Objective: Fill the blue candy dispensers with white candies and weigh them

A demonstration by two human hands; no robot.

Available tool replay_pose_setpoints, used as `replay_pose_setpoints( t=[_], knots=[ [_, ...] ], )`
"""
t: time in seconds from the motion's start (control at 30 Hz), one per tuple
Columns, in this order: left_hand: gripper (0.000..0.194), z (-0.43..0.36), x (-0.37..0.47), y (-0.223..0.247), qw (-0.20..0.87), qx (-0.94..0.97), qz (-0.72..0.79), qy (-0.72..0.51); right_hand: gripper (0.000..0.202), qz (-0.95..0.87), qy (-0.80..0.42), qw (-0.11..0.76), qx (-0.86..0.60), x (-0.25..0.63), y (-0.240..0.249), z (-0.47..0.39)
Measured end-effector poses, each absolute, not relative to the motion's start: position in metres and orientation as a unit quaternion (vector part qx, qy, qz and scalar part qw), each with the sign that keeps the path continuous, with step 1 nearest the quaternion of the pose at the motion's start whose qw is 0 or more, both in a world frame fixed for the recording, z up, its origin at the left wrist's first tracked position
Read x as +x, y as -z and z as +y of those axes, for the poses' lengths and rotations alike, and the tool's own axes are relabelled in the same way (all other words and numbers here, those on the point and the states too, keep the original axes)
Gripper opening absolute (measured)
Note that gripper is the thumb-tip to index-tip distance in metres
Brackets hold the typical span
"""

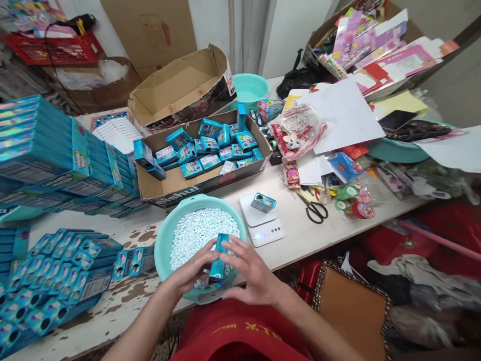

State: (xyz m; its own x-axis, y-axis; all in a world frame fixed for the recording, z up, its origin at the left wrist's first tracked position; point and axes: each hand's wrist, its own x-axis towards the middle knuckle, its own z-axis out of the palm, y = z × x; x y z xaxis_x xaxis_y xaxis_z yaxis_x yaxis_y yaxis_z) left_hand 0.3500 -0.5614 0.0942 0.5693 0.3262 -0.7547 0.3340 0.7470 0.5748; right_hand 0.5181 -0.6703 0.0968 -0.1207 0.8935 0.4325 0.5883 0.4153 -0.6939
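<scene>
My left hand [197,265] grips a small blue candy box [218,260] over a turquoise basin [161,245]. The fingers of my right hand [253,273] are spread at the box's right side, its thumb apart; whether the fingertips touch the box I cannot tell. Small white candies [199,225] fill much of the basin. Right of it, a white digital scale [256,215] carries another blue box [263,202] with a round hole in its end.
A low carton [169,193] behind the basin holds several blue boxes. Blue boxes are stacked at left [45,150], with more lying in front [56,273]. Black scissors [315,210], tape rolls [353,193] and papers [338,115] lie at right. A larger carton [176,95] stands behind.
</scene>
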Motion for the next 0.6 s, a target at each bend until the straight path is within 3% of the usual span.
replay_pose_setpoints(
  t=[0.17, 0.27, 0.37, 0.47, 0.6],
  knots=[
    [0.055, -0.561, 0.348, -0.098, 0.743, 0.552, 0.377, 0.048, 0.064, -0.741, -0.149, 0.374, -0.537, 0.499, -0.093, -0.670],
    [0.051, -0.564, 0.357, -0.105, 0.753, 0.538, 0.377, 0.051, 0.064, -0.707, -0.143, 0.351, -0.597, 0.499, -0.089, -0.671],
    [0.048, -0.559, 0.364, -0.097, 0.750, 0.530, 0.394, 0.040, 0.050, -0.640, -0.154, 0.384, -0.647, 0.513, -0.090, -0.677],
    [0.040, -0.541, 0.372, -0.066, 0.597, 0.656, 0.456, -0.075, 0.035, -0.527, -0.189, 0.457, -0.691, 0.532, -0.090, -0.686],
    [0.032, -0.512, 0.394, -0.011, 0.349, 0.812, 0.431, -0.184, 0.034, -0.356, -0.259, 0.506, -0.741, 0.551, -0.086, -0.697]
  ],
)
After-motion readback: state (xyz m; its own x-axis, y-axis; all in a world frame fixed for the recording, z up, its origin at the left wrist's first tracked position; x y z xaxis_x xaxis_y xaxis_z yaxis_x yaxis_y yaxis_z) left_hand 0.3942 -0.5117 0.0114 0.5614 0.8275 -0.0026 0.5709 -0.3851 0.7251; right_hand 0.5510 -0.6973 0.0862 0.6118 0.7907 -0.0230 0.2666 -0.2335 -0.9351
